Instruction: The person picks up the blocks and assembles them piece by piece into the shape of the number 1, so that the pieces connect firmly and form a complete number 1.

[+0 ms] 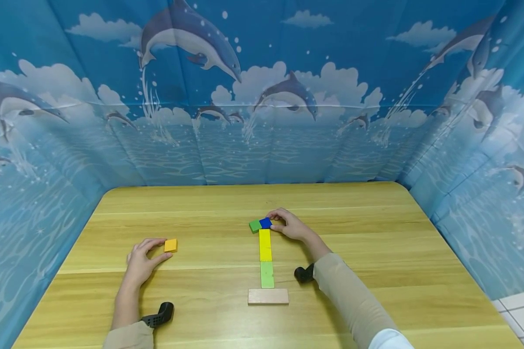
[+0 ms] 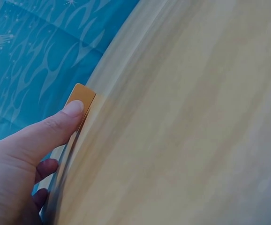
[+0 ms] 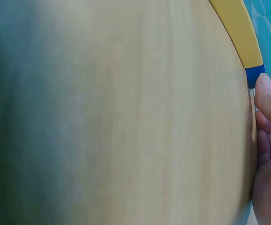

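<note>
On the left of the table, my left hand (image 1: 140, 261) pinches an orange square block (image 1: 171, 245) between thumb and fingers. The left wrist view shows the thumb pressed on that orange block (image 2: 82, 97). My right hand (image 1: 291, 226) pinches a blue block (image 1: 265, 223) at the far end of a row of blocks. A green block (image 1: 255, 226) lies tilted against the blue one's left side. Below them run a long yellow block (image 1: 265, 245) and a light green block (image 1: 267, 275). In the right wrist view the thumb touches the blue block (image 3: 254, 76) beside the yellow one.
A plain wooden block (image 1: 268, 296) lies crosswise at the near end of the row. The wooden table (image 1: 209, 310) has rounded far corners. A dolphin-print curtain (image 1: 262, 145) hangs behind it and along both sides. Black wrist cameras (image 1: 159, 315) sit on both wrists.
</note>
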`<state>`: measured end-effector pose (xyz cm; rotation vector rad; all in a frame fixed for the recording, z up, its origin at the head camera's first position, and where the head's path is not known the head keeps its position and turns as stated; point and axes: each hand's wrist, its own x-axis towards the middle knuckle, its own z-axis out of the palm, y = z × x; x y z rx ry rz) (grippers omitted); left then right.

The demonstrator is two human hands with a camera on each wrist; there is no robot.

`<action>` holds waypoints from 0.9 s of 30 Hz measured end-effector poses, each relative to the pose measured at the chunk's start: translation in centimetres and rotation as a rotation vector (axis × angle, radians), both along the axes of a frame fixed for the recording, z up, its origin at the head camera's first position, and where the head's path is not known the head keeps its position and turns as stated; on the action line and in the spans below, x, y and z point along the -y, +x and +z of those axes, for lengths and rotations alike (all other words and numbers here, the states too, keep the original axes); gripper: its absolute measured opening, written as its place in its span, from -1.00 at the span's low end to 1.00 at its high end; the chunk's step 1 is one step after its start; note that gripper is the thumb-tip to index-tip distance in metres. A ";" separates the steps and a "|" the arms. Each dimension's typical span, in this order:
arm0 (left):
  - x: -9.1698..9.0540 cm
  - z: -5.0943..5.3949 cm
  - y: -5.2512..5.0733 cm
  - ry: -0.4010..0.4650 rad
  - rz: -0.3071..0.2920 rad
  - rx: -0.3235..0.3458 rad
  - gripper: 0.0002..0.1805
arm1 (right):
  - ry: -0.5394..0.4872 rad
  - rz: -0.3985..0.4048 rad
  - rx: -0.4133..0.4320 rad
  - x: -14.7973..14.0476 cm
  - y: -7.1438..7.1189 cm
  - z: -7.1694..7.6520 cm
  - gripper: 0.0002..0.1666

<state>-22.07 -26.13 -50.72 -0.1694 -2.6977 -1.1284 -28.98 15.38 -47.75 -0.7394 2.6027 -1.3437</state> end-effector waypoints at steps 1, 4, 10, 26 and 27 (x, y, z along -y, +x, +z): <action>0.0 0.0 0.0 -0.001 0.000 0.000 -0.54 | 0.001 0.003 0.005 0.1 0.2 0.4 -0.67; -0.1 0.0 0.0 0.003 0.001 0.002 -0.56 | 0.012 0.005 0.019 0.1 0.6 1.1 -0.67; -0.1 0.0 -0.1 0.006 0.019 0.004 -0.59 | 0.009 0.003 0.027 0.2 0.7 1.3 -0.67; -0.6 -0.2 0.0 0.132 0.088 -0.032 -0.63 | 0.005 0.005 0.015 -0.1 -0.2 -0.2 -0.67; -0.7 -0.2 -0.1 0.144 0.091 -0.039 -0.63 | 0.010 0.001 0.009 -0.2 -0.5 -0.7 -0.67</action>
